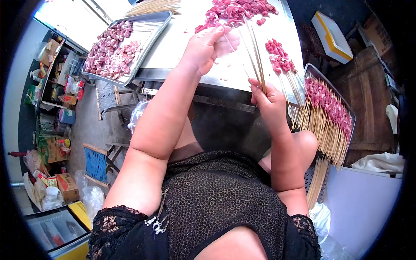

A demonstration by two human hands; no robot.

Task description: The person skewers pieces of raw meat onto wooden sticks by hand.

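Note:
My right hand (269, 103) is closed around several bare bamboo skewers (255, 56), which point up over the white work surface. One thin skewer slants from it toward my left hand (210, 50). The thumb and forefinger of my left hand are pinched near that skewer's tip; the other fingers are blurred, and what they hold is hidden. Just beyond lies a heap of cut red meat (234, 13). To the right of my right hand, several loaded meat skewers (281, 56) lie on the surface with their sticks toward me.
A metal tray (149, 41) with pale pink meat pieces (113, 52) stands at the left. At the right, another tray (353, 125) holds many finished skewers (329, 106). Bare skewers (156, 6) lie at the back. A blue-seated stool (96, 164) and shelves (56, 86) are at the left.

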